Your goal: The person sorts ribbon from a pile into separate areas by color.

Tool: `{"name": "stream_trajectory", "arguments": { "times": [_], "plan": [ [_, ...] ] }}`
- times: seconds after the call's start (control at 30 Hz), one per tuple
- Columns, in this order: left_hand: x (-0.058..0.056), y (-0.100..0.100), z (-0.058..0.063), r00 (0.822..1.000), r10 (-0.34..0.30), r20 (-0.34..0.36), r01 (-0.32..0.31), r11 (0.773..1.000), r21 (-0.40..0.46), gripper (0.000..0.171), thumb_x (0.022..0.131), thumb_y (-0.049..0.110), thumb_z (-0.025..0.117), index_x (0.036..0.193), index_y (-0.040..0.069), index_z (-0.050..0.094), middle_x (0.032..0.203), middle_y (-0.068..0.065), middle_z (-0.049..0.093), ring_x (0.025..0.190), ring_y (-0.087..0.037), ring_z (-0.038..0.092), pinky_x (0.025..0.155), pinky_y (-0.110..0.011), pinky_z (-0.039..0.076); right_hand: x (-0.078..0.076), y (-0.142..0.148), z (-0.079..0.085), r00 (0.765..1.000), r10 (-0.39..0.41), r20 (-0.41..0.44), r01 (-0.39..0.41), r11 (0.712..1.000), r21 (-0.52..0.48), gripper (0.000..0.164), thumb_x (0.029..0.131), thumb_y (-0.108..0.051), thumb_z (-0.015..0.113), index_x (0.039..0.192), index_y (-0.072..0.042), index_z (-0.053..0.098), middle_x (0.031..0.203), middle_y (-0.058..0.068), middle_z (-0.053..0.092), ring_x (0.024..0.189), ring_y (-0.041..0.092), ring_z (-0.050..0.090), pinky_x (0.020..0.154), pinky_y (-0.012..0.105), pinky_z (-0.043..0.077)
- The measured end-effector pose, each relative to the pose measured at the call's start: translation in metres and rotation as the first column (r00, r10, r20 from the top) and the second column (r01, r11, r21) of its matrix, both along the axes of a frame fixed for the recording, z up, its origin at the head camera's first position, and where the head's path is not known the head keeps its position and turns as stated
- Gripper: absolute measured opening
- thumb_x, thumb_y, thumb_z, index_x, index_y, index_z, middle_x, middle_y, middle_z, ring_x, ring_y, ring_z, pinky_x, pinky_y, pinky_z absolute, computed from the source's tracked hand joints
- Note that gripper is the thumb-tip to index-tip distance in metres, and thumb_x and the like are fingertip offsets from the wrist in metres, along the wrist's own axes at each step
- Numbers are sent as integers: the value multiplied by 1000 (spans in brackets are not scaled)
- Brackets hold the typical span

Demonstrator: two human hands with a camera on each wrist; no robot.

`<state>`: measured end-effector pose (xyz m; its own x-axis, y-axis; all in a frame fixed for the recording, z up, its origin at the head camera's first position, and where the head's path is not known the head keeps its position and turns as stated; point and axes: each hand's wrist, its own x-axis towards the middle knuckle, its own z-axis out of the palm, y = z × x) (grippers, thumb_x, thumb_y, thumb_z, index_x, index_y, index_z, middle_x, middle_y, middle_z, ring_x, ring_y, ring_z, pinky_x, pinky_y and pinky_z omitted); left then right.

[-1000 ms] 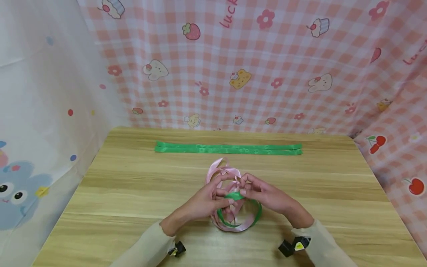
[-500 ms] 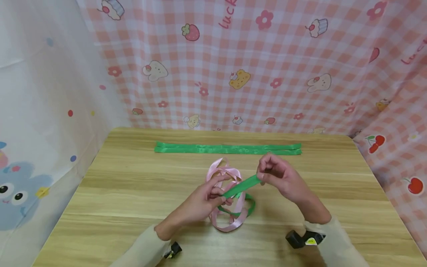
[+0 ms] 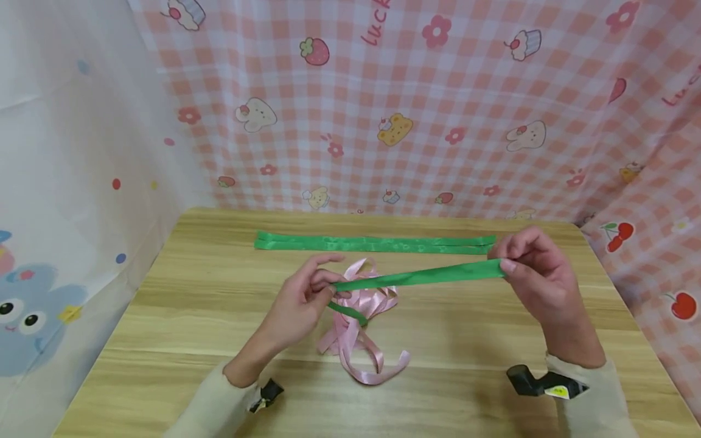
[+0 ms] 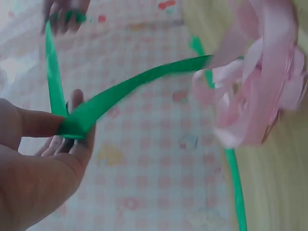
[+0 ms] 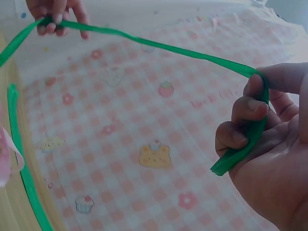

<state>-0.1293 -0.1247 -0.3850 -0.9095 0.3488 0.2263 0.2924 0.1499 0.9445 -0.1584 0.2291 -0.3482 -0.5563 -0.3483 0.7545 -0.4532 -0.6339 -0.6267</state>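
**Green ribbon drawn out of the pink tangle**

From the head view we see our right hand (image 3: 539, 277) pinching one end of the green ribbon (image 3: 421, 277), stretched taut above the wooden table (image 3: 191, 316) to our left hand (image 3: 303, 298), which pinches it just beside the pink ribbon pile (image 3: 361, 316). A second green strip (image 3: 375, 243) lies flat near the far edge.

At the left wrist, thumb and fingers (image 4: 72, 130) clamp a fold of green; its tail runs into the pink loops (image 4: 260, 86).

At the right wrist, curled fingers (image 5: 248, 113) grip the end.

We judge the separating under way; next, the tail must slide free without dragging the pink along.
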Motion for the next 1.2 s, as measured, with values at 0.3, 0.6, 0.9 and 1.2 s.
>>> {"name": "stream_trajectory", "arguments": {
  "times": [0.3, 0.6, 0.9, 1.2],
  "plan": [
    [-7, -45, 13, 979, 160, -125, -164, 986, -22, 45, 97, -11, 44, 136, 9, 50, 105, -11, 71, 76, -14, 68, 52, -22, 45, -3, 33, 2, 997, 28, 68, -19, 993, -119, 17, 90, 28, 28, 96, 18, 40, 93, 24, 56, 87, 31, 52, 89, 36, 47],
    [-29, -107, -6, 985, -66, 157, 54, 995, 78, 40, 103, 4, 49, 142, -2, 42, 110, 2, 71, 97, -18, 71, 93, -29, 54, -13, 70, -18, 970, -181, 163, 148, 970, 192, 25, 91, 29, 32, 100, 11, 47, 90, 14, 56, 72, 23, 39, 63, 33, 26],
    [-33, -152, -37, 947, -156, 281, 190, 977, -98, 43, 98, 6, 59, 138, -5, 48, 112, -4, 69, 102, -15, 68, 90, -25, 54, -19, 92, -42, 932, -328, 152, 209, 833, 512, 26, 94, 22, 41, 99, -1, 52, 85, 3, 51, 72, 18, 43, 63, 34, 31],
    [-46, -175, -58, 919, 26, 393, -18, 1000, -25, 34, 98, 10, 62, 131, 3, 55, 99, -1, 72, 92, -30, 72, 89, -42, 56, -29, 111, -70, 869, -454, 195, 156, 627, 763, 9, 99, 7, 52, 103, -2, 52, 79, -1, 55, 70, 19, 49, 65, 31, 42]
  ]
}}
